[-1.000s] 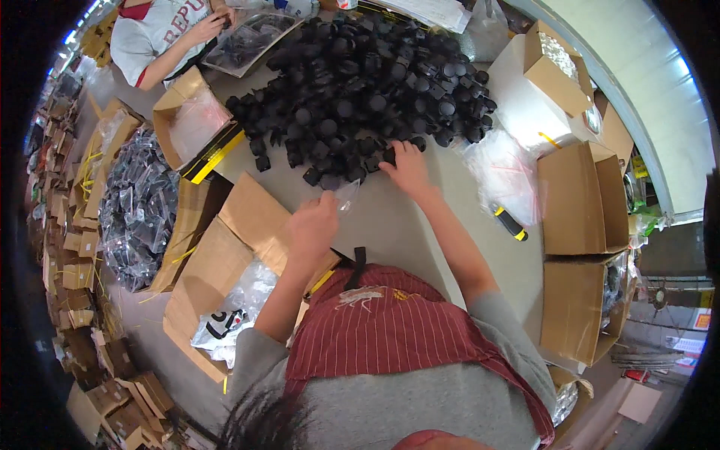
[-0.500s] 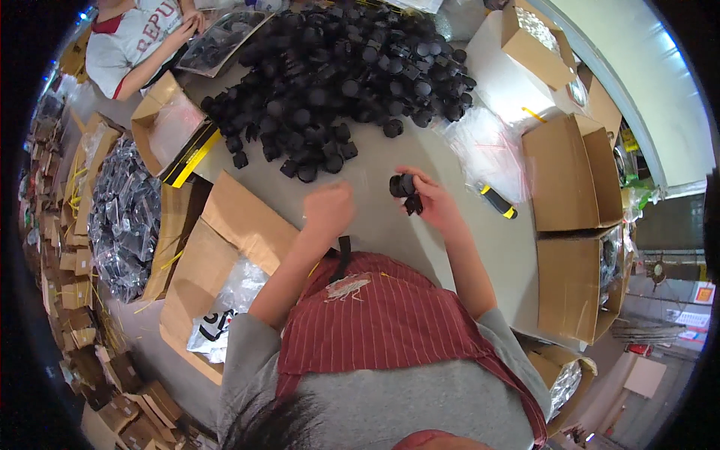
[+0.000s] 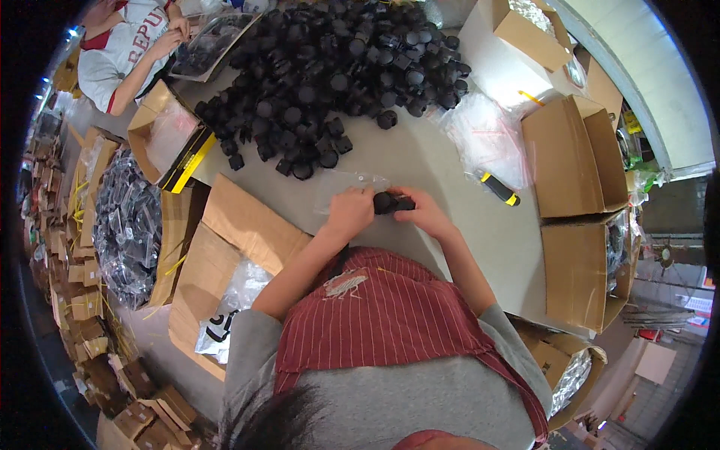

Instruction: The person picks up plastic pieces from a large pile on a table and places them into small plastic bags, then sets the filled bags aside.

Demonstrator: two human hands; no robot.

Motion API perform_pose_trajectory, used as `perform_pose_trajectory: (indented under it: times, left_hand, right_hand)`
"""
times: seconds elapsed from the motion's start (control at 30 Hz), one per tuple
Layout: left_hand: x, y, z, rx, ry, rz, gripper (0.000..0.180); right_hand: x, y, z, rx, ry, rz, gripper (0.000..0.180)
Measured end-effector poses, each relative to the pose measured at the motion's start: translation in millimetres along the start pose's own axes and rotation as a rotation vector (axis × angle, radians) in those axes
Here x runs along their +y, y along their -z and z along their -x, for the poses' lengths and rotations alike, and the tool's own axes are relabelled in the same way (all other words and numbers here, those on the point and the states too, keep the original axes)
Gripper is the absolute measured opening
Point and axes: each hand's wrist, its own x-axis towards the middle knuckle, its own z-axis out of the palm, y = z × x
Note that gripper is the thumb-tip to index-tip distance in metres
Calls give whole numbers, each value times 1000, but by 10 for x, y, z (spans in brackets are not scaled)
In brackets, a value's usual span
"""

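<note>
My left hand [image 3: 351, 214] is closed on the edge of a clear plastic bag [image 3: 337, 187], which spreads over the table just beyond my fingers. Close beside it, my right hand [image 3: 429, 214] grips a small black plastic part [image 3: 386, 202] with rounded faces. The part lies between both hands at the bag's near edge; whether any of it is inside the bag I cannot tell. Beyond my hands a large heap of similar black parts [image 3: 330, 82] covers the far side of the grey table [image 3: 480, 247].
A stack of clear bags [image 3: 487, 142] and a yellow-black utility knife [image 3: 500, 189] lie to the right. Open cartons [image 3: 574, 161] line the right edge. On the left stand an open carton [image 3: 247, 225] and a bin of bagged parts [image 3: 127, 225]. Another person [image 3: 135, 52] works at far left.
My hands have come together. The right hand brought the black part leftward, and a clear bag now shows spread out at my left hand.
</note>
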Motion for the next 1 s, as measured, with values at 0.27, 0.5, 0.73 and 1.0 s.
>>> perform_pose_trajectory:
  times: [0.27, 0.5, 0.73, 1.0]
  left_hand:
    - [-17, -17, -7, 91, -120, 51, 7]
    - [-36, -22, -49, 210, -125, 82, 3]
    - [-49, -26, -65, 252, -130, 172, 3]
    - [-98, 19, -133, 292, -145, 271, 4]
  right_hand:
    - [-284, -39, -52, 17, 19, 306, 43]
    - [-17, -101, -50, -75, 68, -345, 49]
    - [70, -149, -76, -8, 79, -522, 59]
    - [-9, -306, -55, 115, 269, 283, 55]
